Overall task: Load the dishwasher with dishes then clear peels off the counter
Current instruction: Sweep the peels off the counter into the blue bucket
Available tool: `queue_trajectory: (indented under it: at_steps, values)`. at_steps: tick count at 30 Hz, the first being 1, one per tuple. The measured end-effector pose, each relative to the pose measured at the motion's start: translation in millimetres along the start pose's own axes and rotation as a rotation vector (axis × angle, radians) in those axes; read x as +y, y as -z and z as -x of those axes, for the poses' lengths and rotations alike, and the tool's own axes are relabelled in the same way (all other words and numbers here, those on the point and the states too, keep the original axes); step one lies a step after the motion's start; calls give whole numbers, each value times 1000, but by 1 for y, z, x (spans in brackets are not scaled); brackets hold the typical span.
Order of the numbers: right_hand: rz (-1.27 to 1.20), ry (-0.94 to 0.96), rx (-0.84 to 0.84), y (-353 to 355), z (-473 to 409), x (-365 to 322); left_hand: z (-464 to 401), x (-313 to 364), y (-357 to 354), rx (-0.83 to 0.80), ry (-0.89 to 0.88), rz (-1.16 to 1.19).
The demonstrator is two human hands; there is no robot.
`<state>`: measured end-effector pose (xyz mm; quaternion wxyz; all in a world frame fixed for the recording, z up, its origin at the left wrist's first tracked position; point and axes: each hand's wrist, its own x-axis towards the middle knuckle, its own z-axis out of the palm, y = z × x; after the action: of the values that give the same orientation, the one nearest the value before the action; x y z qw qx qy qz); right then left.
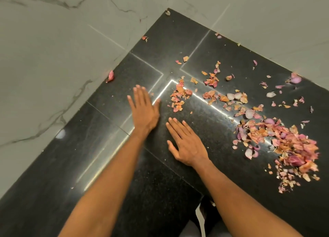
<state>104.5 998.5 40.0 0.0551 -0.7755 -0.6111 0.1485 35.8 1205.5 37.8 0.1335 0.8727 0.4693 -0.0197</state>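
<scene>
Both of my hands are out over the black counter (178, 183) with nothing in them. Left hand (144, 110) lies palm down with its fingers straight and close together, reaching toward the back corner where the two marble walls meet; it looks a little blurred, and I cannot tell whether the palm is touching the stone. Right hand (186, 144) is flat too, fingers straight and slightly spread, thumb out to the side, sitting nearer the front edge than the left and just beside it. Beyond my left fingertips a small cluster of onion peels (179, 97) lies close to a bright seam in the stone. From there a loose trail of pink and orange peels (229, 99) runs along the counter toward the right edge, and it thickens into the biggest heap of peels (288, 147), well apart from my right hand. Stray bits are scattered toward the back wall, and one pink piece (110, 75) rests against the left marble wall (44, 59), near my left hand. Another tiny scrap (145, 38) sits close to the back corner.
</scene>
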Motion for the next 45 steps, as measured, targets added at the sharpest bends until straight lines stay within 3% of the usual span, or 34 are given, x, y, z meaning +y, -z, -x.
queue_trajectory:
  at_steps: [4,6,11,16,20,25,31,39,42,45]
  values:
    - [2,-35,16,0,0,0,36,41,-3,-117,-379,283]
    - [-16,-62,45,0,1,0,37,39,2,-64,-433,377]
    - [-32,-61,59,-2,1,1,-21,-20,31,206,-28,328]
    - [-24,-64,35,0,-1,0,-70,-83,40,167,135,96]
    - [-37,-66,50,-1,0,0,-70,-79,29,158,193,116]
    - [-43,-57,38,2,1,0,-38,-14,20,151,-75,159]
    - [-39,-52,55,6,0,-2,12,77,-5,-170,-286,379]
    - [-42,-38,64,1,2,2,15,117,-13,-392,-429,262]
    - [-44,-47,22,-2,2,2,28,135,-8,-399,-508,408]
    - [-46,-34,-9,-1,1,3,32,140,7,-304,-494,674]
